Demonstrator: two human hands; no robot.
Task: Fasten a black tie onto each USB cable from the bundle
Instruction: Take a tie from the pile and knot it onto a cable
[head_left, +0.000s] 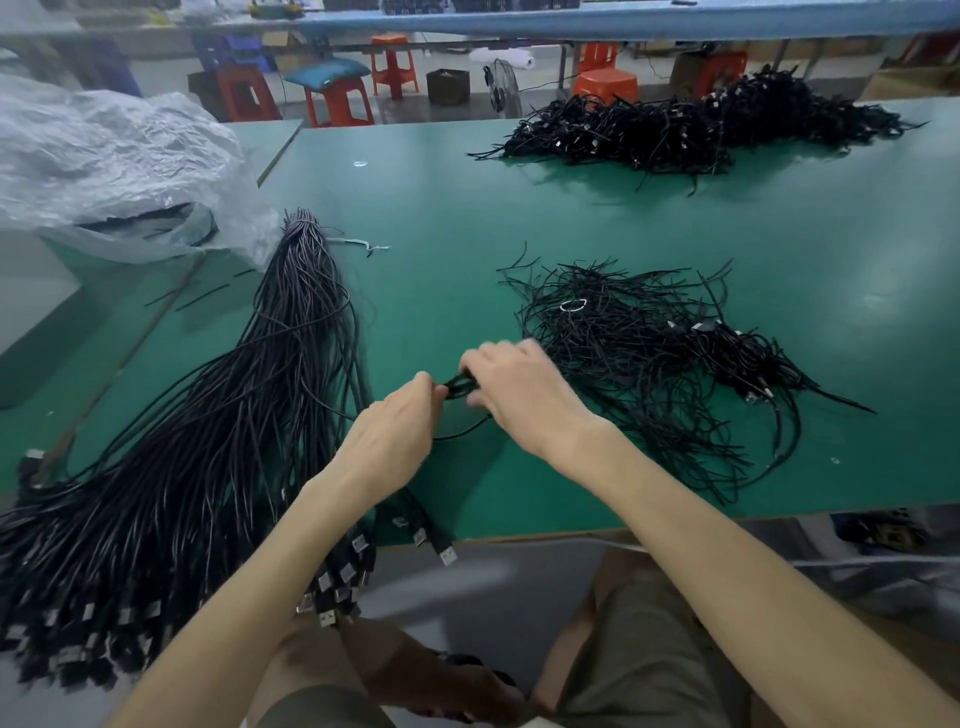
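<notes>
A thick bundle of black USB cables (218, 415) runs from the table's middle left down over the front edge, its silver plugs hanging low. A loose heap of black ties (639, 358) lies to the right, with a few coiled cables on its right side. Between them, my left hand (389, 436) and my right hand (519, 389) meet over the table and both pinch one coiled black cable (460, 387). A strand of that cable trails toward me below the hands. My right hand is blurred.
A big pile of black cables (691, 130) lies at the far right of the green table (519, 223). A crumpled clear plastic bag (114, 171) sits at the far left. Orange stools (340, 98) stand on the floor beyond the table.
</notes>
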